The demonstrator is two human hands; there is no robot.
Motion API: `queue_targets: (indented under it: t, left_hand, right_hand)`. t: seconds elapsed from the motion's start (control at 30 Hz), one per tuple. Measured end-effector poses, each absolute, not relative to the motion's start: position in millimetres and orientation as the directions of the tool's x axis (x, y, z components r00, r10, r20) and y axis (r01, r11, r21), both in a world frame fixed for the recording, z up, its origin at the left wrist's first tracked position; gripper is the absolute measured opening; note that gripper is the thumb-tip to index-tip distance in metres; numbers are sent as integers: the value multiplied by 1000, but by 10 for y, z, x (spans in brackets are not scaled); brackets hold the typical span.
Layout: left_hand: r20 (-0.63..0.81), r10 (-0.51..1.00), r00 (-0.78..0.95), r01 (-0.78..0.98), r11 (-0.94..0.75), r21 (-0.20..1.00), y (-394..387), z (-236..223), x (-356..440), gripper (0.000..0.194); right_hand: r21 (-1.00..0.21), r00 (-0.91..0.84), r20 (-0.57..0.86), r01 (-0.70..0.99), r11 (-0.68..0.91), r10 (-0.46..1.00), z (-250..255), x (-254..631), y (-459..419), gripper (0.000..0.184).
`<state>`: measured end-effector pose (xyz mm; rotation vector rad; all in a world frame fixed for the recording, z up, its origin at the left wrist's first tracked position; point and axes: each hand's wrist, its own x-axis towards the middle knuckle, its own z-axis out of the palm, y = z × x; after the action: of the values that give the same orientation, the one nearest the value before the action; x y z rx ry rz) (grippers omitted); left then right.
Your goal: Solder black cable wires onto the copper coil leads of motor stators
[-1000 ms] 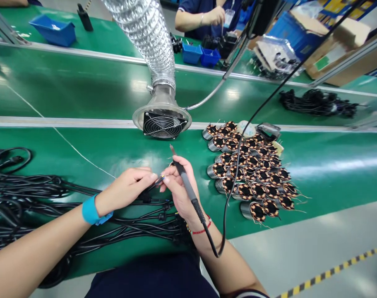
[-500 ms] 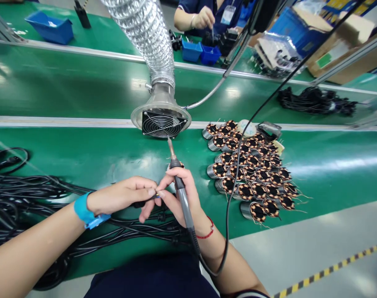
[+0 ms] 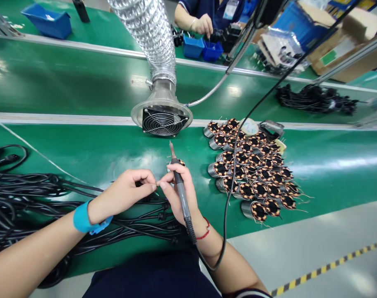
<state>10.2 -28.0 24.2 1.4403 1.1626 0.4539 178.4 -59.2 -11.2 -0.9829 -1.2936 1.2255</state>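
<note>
My right hand is closed around the grey handle of a soldering iron, whose bare tip points away from me toward the fume fan. Its thumb and forefinger also meet the fingertips of my left hand. Between the two pinches is a thin wire end, small and partly covered by the fingers. A motor stator with copper windings stands just behind my right hand, mostly hidden. Black cables lie under and to the left of both hands.
Several stators stand in rows at right. A round fume hood with a fan hangs ahead on a foil duct. The iron's black cord loops past my right forearm. Across the bench, a co-worker's hand reaches into a blue bin.
My left hand has turned, its fingers now curled into a pinch at the wire. The iron stays in my right hand. The co-worker's hand has lowered toward the blue bin.
</note>
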Motion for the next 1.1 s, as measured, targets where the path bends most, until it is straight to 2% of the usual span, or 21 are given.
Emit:
queue_targets:
  t: [0.13, 0.27, 0.37, 0.5, 0.63, 0.73, 0.87, 1.1]
  left_hand:
    - [-291, 860, 419, 435, 91, 896, -235, 190, 83, 19]
    - [-304, 883, 359, 484, 102, 869, -148, 125, 63, 17]
    - [-302, 889, 345, 497, 100, 862, -98, 66, 56, 17]
    - [-255, 902, 348, 520, 41, 853, -70, 10, 64, 19]
    - [-221, 922, 318, 540, 15, 841, -57, 14, 89, 19]
    - [-195, 931, 307, 574, -18, 818, -56, 34, 118, 18]
    - [-198, 938, 285, 616, -21, 787, -67, 50, 151, 17]
    - [-171, 943, 285, 661, -64, 748, -79, 54, 156, 17]
  right_hand:
    - [-991, -126, 121, 41, 127, 985, -85, 1899, -509, 33]
    - [-898, 54, 109, 434, 74, 993, -140, 2093, -377, 40]
    - [-810, 10, 86, 583, 64, 996, -228, 2169, -320, 44]
    - [-778, -134, 126, 601, 182, 983, -301, 2164, -329, 41]
    - [-795, -202, 260, 510, 329, 944, -250, 2165, -415, 44]
    - [-807, -152, 382, 427, 409, 912, -194, 2194, -509, 47]
    - [-793, -22, 499, 393, 466, 866, -203, 2232, -579, 30]
    - [-806, -11, 516, 334, 490, 857, -272, 2251, -571, 23]
